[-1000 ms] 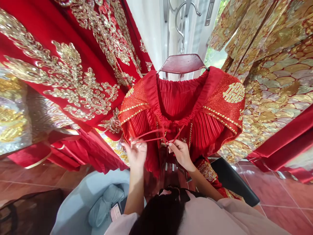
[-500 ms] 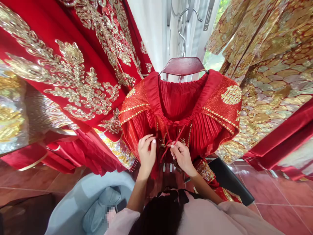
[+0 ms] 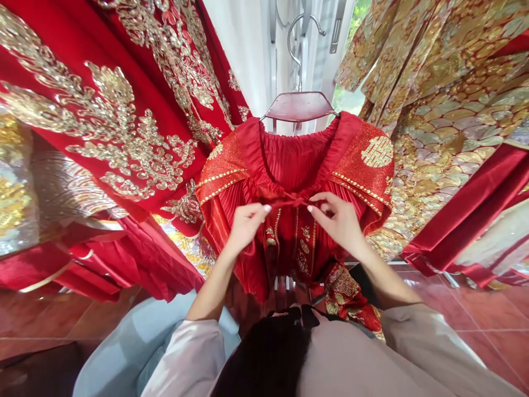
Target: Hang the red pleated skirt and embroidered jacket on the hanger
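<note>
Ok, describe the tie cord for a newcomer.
Find the central red garment on a maroon hanger. Follow its gathered neckline to the front. The tie cord is the thin plain strand between left hand and right hand, unlike the gold trims.

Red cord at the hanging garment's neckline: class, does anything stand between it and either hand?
Nothing visible does. The left hand and right hand appear to pinch the red cord from opposite sides, in front of the garment.

The pleated red garment (image 3: pixel 298 151) hangs, its neckline cord (image 3: pixel 295 200) drawn taut.
</note>
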A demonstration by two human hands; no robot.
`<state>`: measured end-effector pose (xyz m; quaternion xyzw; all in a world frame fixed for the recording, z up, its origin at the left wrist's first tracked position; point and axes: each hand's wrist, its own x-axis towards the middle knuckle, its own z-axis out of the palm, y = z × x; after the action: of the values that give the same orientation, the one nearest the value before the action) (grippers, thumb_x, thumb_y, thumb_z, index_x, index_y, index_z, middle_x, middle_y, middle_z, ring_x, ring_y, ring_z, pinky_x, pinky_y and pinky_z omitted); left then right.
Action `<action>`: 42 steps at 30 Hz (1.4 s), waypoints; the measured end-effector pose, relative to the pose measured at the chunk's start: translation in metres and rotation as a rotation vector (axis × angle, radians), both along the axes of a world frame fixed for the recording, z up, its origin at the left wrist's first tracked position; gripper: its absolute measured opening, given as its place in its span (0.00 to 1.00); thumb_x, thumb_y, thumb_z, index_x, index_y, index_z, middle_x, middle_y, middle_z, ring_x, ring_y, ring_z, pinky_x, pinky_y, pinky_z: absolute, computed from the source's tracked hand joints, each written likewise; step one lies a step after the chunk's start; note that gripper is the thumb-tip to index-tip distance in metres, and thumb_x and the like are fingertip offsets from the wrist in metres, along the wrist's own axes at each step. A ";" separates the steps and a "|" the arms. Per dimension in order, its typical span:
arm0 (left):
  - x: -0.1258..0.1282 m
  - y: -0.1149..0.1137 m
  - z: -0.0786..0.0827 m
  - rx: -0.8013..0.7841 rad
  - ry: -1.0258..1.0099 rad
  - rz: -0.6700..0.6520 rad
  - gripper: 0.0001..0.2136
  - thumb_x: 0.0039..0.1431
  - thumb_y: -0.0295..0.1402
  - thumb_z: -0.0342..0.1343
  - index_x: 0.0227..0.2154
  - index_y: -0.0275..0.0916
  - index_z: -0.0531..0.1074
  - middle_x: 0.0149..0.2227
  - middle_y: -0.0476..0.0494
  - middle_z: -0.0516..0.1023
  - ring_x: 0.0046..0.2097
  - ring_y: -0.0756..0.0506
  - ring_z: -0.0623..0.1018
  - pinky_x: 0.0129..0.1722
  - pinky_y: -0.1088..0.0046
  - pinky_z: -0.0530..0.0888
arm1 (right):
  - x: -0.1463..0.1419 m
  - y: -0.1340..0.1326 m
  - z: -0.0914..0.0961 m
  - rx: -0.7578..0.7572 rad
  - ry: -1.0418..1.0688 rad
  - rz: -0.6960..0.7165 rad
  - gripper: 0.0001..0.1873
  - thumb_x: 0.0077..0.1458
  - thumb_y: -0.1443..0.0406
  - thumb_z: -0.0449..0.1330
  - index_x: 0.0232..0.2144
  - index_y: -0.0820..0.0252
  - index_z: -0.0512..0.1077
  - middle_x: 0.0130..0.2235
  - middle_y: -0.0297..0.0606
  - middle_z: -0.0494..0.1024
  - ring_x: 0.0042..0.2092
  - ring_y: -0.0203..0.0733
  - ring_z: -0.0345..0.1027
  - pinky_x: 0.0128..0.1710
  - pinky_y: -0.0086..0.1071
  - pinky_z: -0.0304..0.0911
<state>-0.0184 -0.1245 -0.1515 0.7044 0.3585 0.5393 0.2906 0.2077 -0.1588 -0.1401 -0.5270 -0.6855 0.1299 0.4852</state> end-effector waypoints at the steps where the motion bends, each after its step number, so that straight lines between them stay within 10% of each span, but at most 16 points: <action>1: -0.010 0.003 0.011 0.047 -0.045 0.071 0.23 0.57 0.46 0.54 0.13 0.37 0.62 0.15 0.53 0.60 0.20 0.55 0.58 0.20 0.78 0.55 | 0.011 0.003 0.010 0.033 -0.007 0.016 0.13 0.54 0.59 0.58 0.32 0.65 0.74 0.17 0.28 0.62 0.19 0.26 0.50 0.23 0.25 0.47; 11: -0.117 0.025 0.062 0.410 0.012 0.679 0.21 0.51 0.41 0.55 0.11 0.37 0.56 0.13 0.55 0.51 0.19 0.55 0.52 0.22 0.74 0.49 | 0.091 0.011 0.076 0.023 0.089 -0.126 0.10 0.44 0.61 0.66 0.20 0.61 0.72 0.13 0.26 0.54 0.18 0.26 0.42 0.20 0.26 0.37; 16: -0.093 0.023 0.068 0.465 0.266 0.955 0.18 0.60 0.42 0.49 0.17 0.39 0.63 0.19 0.49 0.59 0.26 0.48 0.63 0.30 0.66 0.58 | 0.077 0.044 0.064 0.007 -0.235 -0.189 0.08 0.50 0.64 0.60 0.22 0.62 0.70 0.20 0.33 0.67 0.22 0.31 0.54 0.26 0.30 0.49; 19: -0.052 0.025 0.066 0.626 0.351 1.070 0.14 0.60 0.41 0.49 0.39 0.38 0.74 0.38 0.38 0.73 0.43 0.38 0.69 0.44 0.56 0.62 | 0.050 0.047 0.062 0.074 -0.506 -0.241 0.06 0.53 0.66 0.56 0.29 0.61 0.72 0.29 0.41 0.74 0.31 0.40 0.64 0.31 0.33 0.53; 24: 0.012 0.041 0.039 0.633 0.699 0.603 0.19 0.55 0.49 0.55 0.42 0.40 0.73 0.41 0.37 0.74 0.43 0.37 0.70 0.44 0.57 0.63 | 0.001 0.046 0.060 0.137 -0.623 -0.199 0.12 0.57 0.64 0.54 0.42 0.60 0.72 0.41 0.43 0.74 0.39 0.45 0.67 0.33 0.34 0.56; 29: 0.030 0.054 0.018 0.576 0.895 0.487 0.12 0.63 0.39 0.48 0.35 0.38 0.74 0.37 0.36 0.76 0.39 0.38 0.73 0.39 0.60 0.64 | -0.009 0.063 0.046 0.045 -0.619 -0.123 0.08 0.56 0.69 0.54 0.34 0.64 0.73 0.43 0.45 0.73 0.35 0.40 0.66 0.31 0.33 0.56; 36: 0.025 0.047 0.054 0.385 0.486 0.164 0.07 0.61 0.33 0.51 0.35 0.39 0.73 0.28 0.48 0.75 0.28 0.49 0.72 0.30 0.72 0.66 | 0.008 0.055 0.059 -0.139 0.098 0.305 0.07 0.49 0.67 0.62 0.23 0.66 0.70 0.35 0.41 0.73 0.27 0.31 0.66 0.23 0.28 0.59; 42: 0.046 0.046 0.077 0.324 0.200 -0.014 0.06 0.52 0.30 0.59 0.34 0.40 0.70 0.17 0.57 0.56 0.20 0.53 0.59 0.22 0.75 0.59 | -0.010 0.043 0.071 -0.130 0.202 0.294 0.17 0.52 0.56 0.62 0.22 0.63 0.65 0.20 0.32 0.64 0.21 0.27 0.56 0.20 0.25 0.52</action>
<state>0.0271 -0.0786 -0.0744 0.7946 0.2892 0.5153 0.1398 0.1973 -0.1155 -0.0689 -0.4358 -0.6932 0.2957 0.4920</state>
